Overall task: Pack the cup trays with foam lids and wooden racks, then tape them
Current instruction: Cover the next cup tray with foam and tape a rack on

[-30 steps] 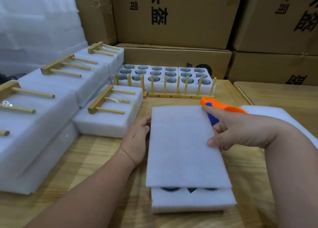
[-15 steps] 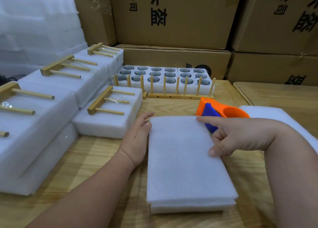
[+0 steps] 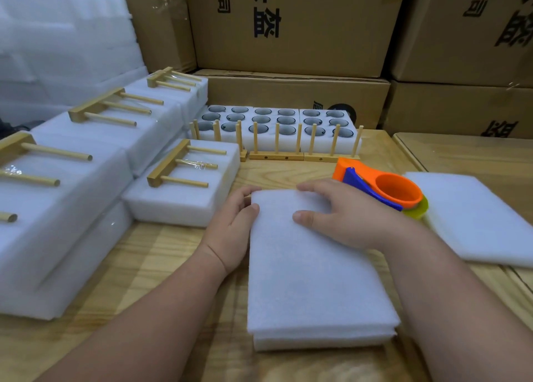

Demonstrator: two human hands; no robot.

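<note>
A white foam lid (image 3: 314, 275) lies flat on a foam cup tray (image 3: 323, 342) in front of me, covering it almost fully. My left hand (image 3: 230, 228) rests against the lid's far left corner and edge. My right hand (image 3: 343, 217) lies flat on top of the lid's far end, fingers spread. Upright wooden racks (image 3: 277, 148) stand in a row in front of open cup trays (image 3: 277, 122) holding dark cups. An orange and blue tape dispenser (image 3: 383, 188) sits just right of my right hand.
Packed foam blocks with wooden racks taped on top (image 3: 184, 177) are stacked along the left. Spare foam lids (image 3: 476, 217) lie at the right. Cardboard boxes (image 3: 288, 24) wall the back. A second wooden table (image 3: 476, 153) adjoins at the right.
The lid slid toward me until it covers the tray and hides the cups. My right hand went from pinching the lid's right edge to lying flat on top.
</note>
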